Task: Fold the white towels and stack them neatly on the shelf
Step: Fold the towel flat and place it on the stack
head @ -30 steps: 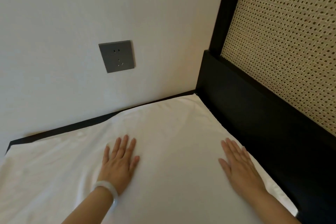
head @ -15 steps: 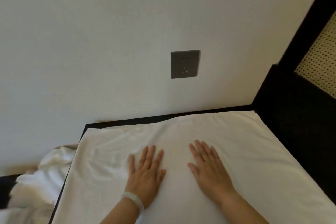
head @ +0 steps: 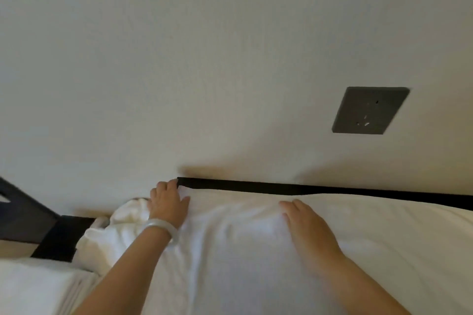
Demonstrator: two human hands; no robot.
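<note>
A white towel lies spread over a black shelf top against the wall. My left hand, with a pale bangle on the wrist, rests flat at the towel's far left corner, fingertips at the shelf's end. My right hand presses flat on the middle of the towel, fingers straight. A crumpled white towel lies bunched just left of the shelf, beside my left wrist.
A grey wall socket sits above the shelf on the right. Dark furniture stands low at the left. A folded white cloth fills the bottom left corner. The cream wall runs close behind the shelf.
My view swung left. My left hand slid to the towel's far left corner and my right hand followed left across the towel. The crumpled towel came into fuller view.
</note>
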